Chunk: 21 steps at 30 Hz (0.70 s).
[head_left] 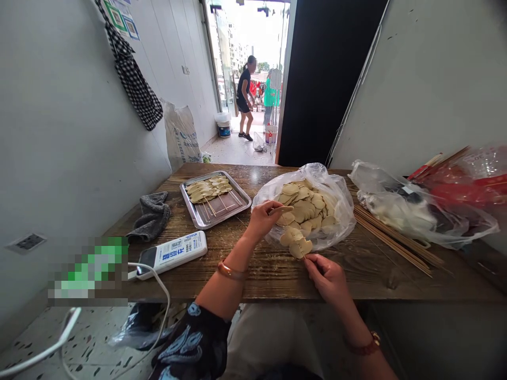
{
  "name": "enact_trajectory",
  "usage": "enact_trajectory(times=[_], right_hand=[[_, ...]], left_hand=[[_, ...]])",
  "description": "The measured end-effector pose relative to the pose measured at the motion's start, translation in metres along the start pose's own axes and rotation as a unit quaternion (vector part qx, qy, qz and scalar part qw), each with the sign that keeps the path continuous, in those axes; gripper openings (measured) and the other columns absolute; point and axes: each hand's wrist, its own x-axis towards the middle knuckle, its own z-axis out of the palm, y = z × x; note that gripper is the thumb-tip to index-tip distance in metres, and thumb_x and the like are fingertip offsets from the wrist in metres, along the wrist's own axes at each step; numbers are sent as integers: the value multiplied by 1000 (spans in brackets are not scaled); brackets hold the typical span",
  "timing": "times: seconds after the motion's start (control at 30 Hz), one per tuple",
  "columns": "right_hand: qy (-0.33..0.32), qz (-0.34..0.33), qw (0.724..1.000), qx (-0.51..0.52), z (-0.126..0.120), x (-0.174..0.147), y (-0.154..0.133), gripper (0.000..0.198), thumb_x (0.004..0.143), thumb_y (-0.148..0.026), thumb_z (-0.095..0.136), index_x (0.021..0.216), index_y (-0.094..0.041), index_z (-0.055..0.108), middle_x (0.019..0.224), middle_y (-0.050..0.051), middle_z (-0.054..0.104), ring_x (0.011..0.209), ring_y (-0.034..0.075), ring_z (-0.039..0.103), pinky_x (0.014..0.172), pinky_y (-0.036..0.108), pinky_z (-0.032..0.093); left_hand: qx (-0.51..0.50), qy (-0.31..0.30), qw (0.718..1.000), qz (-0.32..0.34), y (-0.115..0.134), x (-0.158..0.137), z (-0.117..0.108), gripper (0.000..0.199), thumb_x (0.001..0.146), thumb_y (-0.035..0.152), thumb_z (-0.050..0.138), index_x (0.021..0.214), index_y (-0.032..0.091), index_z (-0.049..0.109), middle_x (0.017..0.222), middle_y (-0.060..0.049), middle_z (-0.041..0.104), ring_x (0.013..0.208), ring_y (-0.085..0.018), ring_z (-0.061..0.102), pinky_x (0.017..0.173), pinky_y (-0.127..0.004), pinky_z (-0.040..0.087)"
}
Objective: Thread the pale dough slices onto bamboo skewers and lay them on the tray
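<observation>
My left hand pinches a thin pale slice at the near left side of an open plastic bag. Many more flat, roundish slices lie heaped inside that bag; they look like potato slices, though I cannot be sure. Closer to me, my right hand grips the lower end of a thin skewer. Several slices are threaded on it, overlapping, just below my left hand. To the left, a metal tray holds finished-looking skewers of slices, their sticks pointing toward me.
Bare bamboo skewers lie right of the bag, beside crumpled plastic bags. A dark grey cloth and a white device with a cable are on the left. Beyond the wooden table, a person stands near the doorway.
</observation>
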Motion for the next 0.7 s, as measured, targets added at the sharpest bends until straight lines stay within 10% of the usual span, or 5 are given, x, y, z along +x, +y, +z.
enact_trajectory(times=[0.7], right_hand=[[48, -20, 998, -26, 3, -7, 1, 31, 88, -41, 53, 90, -18, 74, 74, 4, 69, 66, 19, 62, 65, 28, 47]], left_hand=[[-302, -34, 940, -155, 1, -4, 4, 34, 54, 28, 81, 82, 12, 69, 64, 1, 59, 53, -6, 46, 49, -18, 32]])
